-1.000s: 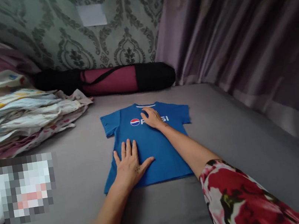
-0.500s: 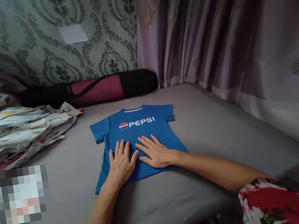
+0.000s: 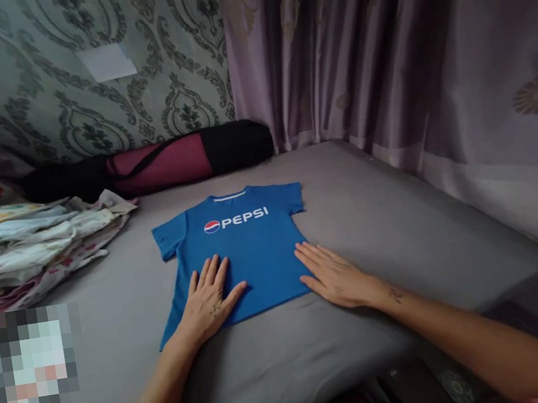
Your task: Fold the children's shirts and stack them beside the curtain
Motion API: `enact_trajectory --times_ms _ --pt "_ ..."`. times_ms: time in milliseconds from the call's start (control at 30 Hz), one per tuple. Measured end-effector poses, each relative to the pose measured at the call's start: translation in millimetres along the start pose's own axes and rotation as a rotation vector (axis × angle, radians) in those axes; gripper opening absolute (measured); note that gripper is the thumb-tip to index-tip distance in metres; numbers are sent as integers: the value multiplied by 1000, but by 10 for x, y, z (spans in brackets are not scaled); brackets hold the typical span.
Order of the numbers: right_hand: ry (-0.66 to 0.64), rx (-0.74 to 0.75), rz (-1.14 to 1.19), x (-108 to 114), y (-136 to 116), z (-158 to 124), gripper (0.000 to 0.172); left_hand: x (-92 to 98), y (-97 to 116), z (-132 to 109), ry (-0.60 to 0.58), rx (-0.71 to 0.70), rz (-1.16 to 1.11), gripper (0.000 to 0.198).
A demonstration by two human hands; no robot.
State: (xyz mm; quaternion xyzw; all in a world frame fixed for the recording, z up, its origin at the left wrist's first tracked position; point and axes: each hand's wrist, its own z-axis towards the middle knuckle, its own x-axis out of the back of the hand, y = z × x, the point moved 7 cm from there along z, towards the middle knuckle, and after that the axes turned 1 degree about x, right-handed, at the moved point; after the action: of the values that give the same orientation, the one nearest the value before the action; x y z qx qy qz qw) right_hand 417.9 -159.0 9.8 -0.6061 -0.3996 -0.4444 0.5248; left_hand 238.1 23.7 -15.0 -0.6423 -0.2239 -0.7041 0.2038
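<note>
One blue T-shirt (image 3: 253, 251) is laid flat, front up, on grey sheet (image 3: 378, 225). Left hand (image 3: 208, 303) is rested on the T-shirt's lower left part; right hand (image 3: 337, 277) is laid across its lower right edge. Hands are spaced apart, spread flat, nothing gripped. Piled cloth (image 3: 47, 241) is noted left of the T-shirt, a black-and-maroon bag (image 3: 176, 158) beyond it, purple curtain (image 3: 352, 47) to its right.
</note>
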Motion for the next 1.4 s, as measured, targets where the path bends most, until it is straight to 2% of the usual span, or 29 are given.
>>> enact_trajectory --times_ms 167,267,400,500,567,633,767,833,1000,1133,1267,1400 --pt "11 -122 -24 74 315 -305 59 32 -105 -159 -40 -37 28 65" --pt "-18 -146 17 169 397 -331 58 28 -218 -292 -54 -23 45 62" --pt "-31 -243 38 398 411 -103 45 -9 -342 -400 -82 -39 75 54" --pt "-34 -369 13 502 385 190 46 39 -398 -299 -42 9 74 51" --pt "-30 -429 -9 499 352 377 43 134 -406 -126 20 101 20 56" --pt "5 -470 -26 464 329 513 38 246 -279 122 75 87 -81 60" --pt "94 -550 -15 382 367 567 36 432 253 753 104 -117 -249 55" --pt "117 -572 -4 364 405 523 37 462 565 1099 63 -209 -318 51" --pt "70 -528 55 361 429 402 35 372 1249 1927 -105 -252 -412 40" --pt "-1 -476 101 386 380 337 34 202 1580 2432 -198 -131 -384 42" --pt "-83 -395 139 398 281 295 34 62 1731 2723 -189 -7 -311 40" --pt "-108 -317 140 435 179 239 32 -26 1795 2797 -149 96 -275 55"
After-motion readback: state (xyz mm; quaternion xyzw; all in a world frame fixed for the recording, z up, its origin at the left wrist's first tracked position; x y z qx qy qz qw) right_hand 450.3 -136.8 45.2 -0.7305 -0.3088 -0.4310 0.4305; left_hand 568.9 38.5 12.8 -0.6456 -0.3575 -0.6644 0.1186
